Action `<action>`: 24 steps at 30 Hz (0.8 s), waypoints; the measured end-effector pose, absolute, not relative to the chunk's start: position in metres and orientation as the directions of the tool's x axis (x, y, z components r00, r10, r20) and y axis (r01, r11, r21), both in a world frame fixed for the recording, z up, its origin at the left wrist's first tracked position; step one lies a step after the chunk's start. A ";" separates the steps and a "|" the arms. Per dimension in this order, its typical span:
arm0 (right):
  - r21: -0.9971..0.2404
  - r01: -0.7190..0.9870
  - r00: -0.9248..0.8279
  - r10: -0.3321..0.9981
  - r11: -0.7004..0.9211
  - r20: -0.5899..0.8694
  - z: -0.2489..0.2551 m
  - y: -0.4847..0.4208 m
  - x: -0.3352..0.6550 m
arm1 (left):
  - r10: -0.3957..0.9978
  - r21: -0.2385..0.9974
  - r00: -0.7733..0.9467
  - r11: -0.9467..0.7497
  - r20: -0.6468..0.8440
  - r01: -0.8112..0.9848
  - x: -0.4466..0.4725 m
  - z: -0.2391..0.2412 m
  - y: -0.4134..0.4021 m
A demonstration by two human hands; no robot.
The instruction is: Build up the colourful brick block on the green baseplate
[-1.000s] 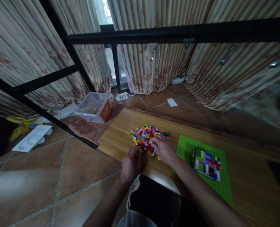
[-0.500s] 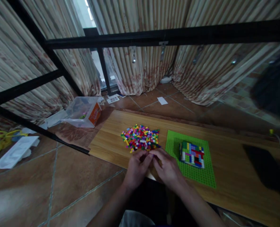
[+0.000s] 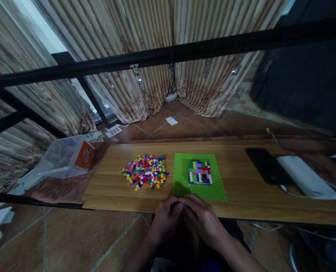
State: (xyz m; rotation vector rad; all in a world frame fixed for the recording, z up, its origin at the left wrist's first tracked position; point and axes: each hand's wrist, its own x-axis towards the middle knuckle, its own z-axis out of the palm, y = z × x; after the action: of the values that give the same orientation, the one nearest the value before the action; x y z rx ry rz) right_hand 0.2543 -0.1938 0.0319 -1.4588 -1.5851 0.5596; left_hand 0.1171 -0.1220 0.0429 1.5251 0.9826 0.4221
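My left hand [image 3: 168, 213] and my right hand [image 3: 200, 215] meet at the front edge of the table, fingers pinched together and touching. Whatever they hold, if anything, is hidden between the fingertips. Just beyond them lies a green baseplate [image 3: 181, 173]. On it sits a low square build of multicoloured toy bricks [image 3: 200, 172]. A heap of small loose bricks [image 3: 146, 170] in many colours is spread on the table, left of the baseplate.
On the wooden table [image 3: 236, 189], a black phone-like slab [image 3: 267, 166] and a white power strip-like block [image 3: 308, 177] with cables lie at right. A clear plastic box [image 3: 62, 158] with an orange label stands beyond the left end. A black metal bar [image 3: 153, 58] crosses in front of the curtains.
My view has turned to the right, so the baseplate and heap appear further left. My hands stay pinched together and now sit nearer the table's front edge, away from the heap.
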 end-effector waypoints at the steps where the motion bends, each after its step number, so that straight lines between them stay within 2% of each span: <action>1: -0.806 0.556 0.101 0.946 0.204 0.309 0.031 -0.197 0.256 | 0.767 0.939 0.580 0.084 -0.275 0.334 0.120 0.043 -0.123; 8: -0.826 0.548 0.260 0.911 0.135 0.321 0.027 -0.211 0.274 | 0.709 0.939 0.623 0.173 -0.329 0.298 0.141 0.050 -0.132; 12: -0.880 0.475 0.483 0.833 0.010 0.270 0.025 -0.210 0.298 | 0.744 0.938 0.577 0.210 -0.337 0.277 0.146 0.053 -0.129; 16: -0.918 0.373 0.675 0.718 -0.136 0.168 0.019 -0.200 0.331 | 0.795 0.940 0.531 0.138 -0.293 0.313 0.136 0.047 -0.116; 19: -0.895 0.415 0.674 0.716 -0.161 0.183 0.017 -0.189 0.349 | 0.839 0.928 0.500 0.016 -0.216 0.373 0.124 0.038 -0.106; 24: -0.789 0.601 0.568 0.763 -0.130 0.307 0.018 -0.170 0.357 | 0.876 0.898 0.465 -0.099 -0.126 0.429 0.106 0.028 -0.096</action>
State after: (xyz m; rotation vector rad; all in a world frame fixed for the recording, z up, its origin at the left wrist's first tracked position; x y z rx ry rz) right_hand 0.3574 -0.1699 0.0183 -1.8259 -1.1162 0.2089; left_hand 0.1056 -0.0962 0.0276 1.7153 1.1269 0.5596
